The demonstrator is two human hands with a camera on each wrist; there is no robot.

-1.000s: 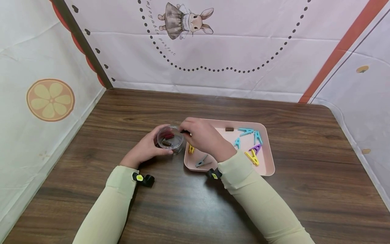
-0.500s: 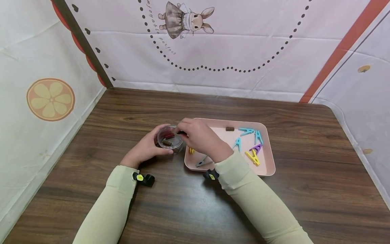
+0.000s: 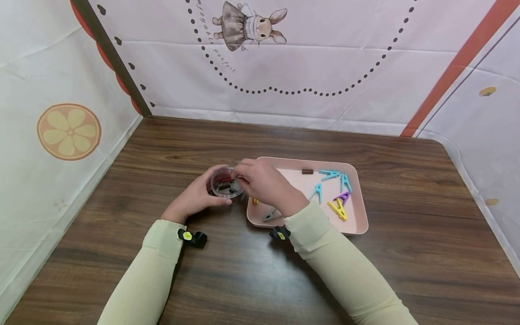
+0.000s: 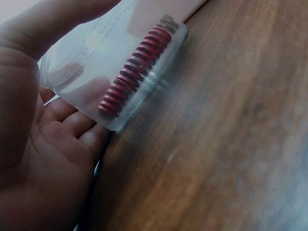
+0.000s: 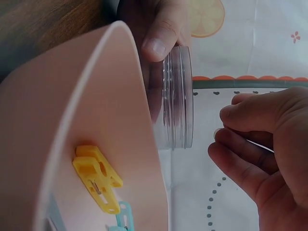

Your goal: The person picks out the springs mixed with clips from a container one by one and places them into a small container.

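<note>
My left hand (image 3: 192,198) grips a clear plastic jar (image 5: 180,96) at its side, thumb toward the front. Inside the jar lie a red spring (image 4: 134,67), a brown spring (image 3: 223,185) and a dark spring (image 3: 233,190). Over the jar's right rim hovers my right hand (image 3: 264,180). In the right wrist view its thumb and fingers are loosely bent beside the jar mouth, with nothing visible held. Below that hand stands a pink tray (image 3: 300,183). A brown spring (image 3: 307,172) lies near the tray's back wall.
Several clothespins share the tray: light blue ones (image 3: 317,192), a purple one (image 3: 343,197), a yellow one (image 3: 338,211), another yellow one (image 5: 98,180) and a grey one (image 3: 270,215). The wooden table (image 3: 243,271) meets printed cloth walls (image 3: 325,67) behind and at the sides.
The right hand came slightly over the jar with a dark spring between its fingers and let it go. That spring now lies in the jar. The left hand stays on the jar.
</note>
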